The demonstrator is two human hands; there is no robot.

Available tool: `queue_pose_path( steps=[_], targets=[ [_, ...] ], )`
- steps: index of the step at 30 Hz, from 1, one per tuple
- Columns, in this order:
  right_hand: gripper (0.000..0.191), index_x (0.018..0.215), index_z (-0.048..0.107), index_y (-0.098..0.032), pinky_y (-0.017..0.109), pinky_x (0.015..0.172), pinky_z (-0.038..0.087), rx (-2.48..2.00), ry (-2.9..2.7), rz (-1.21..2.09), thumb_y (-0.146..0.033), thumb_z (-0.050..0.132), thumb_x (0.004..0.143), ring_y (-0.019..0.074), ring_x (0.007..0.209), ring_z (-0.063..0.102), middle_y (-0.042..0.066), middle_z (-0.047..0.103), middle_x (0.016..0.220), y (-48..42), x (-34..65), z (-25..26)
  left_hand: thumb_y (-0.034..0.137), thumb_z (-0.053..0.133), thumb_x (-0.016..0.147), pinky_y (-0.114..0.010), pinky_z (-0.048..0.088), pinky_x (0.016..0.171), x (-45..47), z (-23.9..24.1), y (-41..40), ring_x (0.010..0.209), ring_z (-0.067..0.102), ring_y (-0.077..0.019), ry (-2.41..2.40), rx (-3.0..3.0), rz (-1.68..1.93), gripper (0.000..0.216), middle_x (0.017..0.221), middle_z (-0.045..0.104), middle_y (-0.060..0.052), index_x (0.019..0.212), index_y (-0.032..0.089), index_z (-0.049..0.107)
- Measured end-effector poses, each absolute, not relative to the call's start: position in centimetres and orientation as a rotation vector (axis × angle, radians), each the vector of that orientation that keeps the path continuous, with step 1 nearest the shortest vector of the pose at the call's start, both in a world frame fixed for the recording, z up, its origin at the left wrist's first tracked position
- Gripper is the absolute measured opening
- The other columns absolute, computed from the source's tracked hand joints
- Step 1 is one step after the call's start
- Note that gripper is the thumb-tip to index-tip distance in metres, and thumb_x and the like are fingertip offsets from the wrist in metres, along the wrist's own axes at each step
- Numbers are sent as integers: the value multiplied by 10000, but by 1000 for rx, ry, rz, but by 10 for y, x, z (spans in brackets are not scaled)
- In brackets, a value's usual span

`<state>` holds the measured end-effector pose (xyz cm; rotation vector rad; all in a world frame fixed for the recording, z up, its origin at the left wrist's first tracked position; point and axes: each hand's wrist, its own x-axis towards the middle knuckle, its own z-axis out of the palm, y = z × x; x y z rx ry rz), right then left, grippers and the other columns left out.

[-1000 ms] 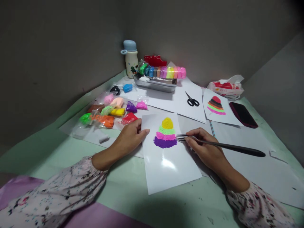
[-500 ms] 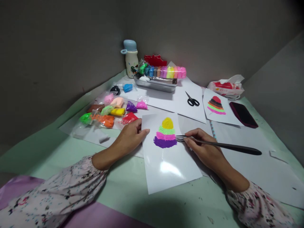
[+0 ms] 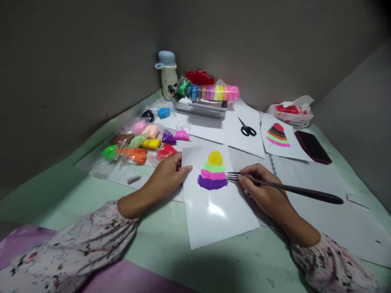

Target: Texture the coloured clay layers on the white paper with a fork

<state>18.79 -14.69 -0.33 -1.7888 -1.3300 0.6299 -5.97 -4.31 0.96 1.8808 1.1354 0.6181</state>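
Note:
My left hand (image 3: 169, 175) pinches the left edge of a glossy white sheet (image 3: 222, 228), thumb on top. On that sheet lies a tiered shape of flattened clay (image 3: 213, 175): yellow on top, then light green, pink and purple at the bottom. My right hand (image 3: 264, 189) is closed around the neck of a fork (image 3: 293, 188) with a dark handle. The fork's tines reach the right edge of the clay near the pink and purple bands; whether they touch it I cannot tell. The handle points off to the right.
Bagged clay pieces (image 3: 151, 143) lie at the left. Behind stand a bottle (image 3: 169, 77) and a metal tray (image 3: 200, 110) with a pack of coloured clay (image 3: 214, 92). Scissors (image 3: 247, 128), a second clay picture (image 3: 277, 135), tissues (image 3: 290, 113) and a phone (image 3: 313, 147) are at the right.
The fork has shifted slightly, its handle end a little farther right and lower, its tines a touch higher. My left hand and the sheet stay put.

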Motion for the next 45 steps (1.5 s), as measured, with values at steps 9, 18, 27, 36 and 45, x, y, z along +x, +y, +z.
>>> queue_pose_path(
  steps=[9,18,27,36,45],
  targets=[
    [113,876,624,-223,261,565,437,-1798,-1387,567,-295,625,790,148,661,579,10,656,764,-147,187,-3,338,508,829,-293,424,599,-60,9,-42,714,583,-182,1133,1884,607,231,816,639,-39,970,168,576],
    [207,982,630,-233,270,583,461,-1764,-1326,625,-347,631,810,150,666,599,8,661,783,-147,188,-5,342,507,832,-298,424,612,-60,8,-42,719,582,-181,1148,1912,601,234,813,631,-34,977,172,579],
    [171,943,663,-235,267,632,494,-1750,-1375,649,-334,648,804,163,764,640,26,709,871,-146,186,-2,327,511,825,-291,425,625,-60,9,-43,737,591,-179,1141,1904,623,201,828,643,-27,945,180,576],
    [150,934,661,-226,282,638,494,-1770,-1477,572,-319,618,824,171,768,635,28,708,865,-147,187,-1,336,503,823,-293,415,594,-60,7,-42,696,574,-181,1138,1903,609,234,798,633,-31,972,174,583],
    [145,922,647,-221,295,635,478,-1789,-1475,557,-325,602,832,172,743,620,24,692,840,-147,187,-2,343,513,814,-298,426,597,-60,9,-42,710,575,-186,1138,1869,607,252,802,634,-44,975,165,589]
  ],
)
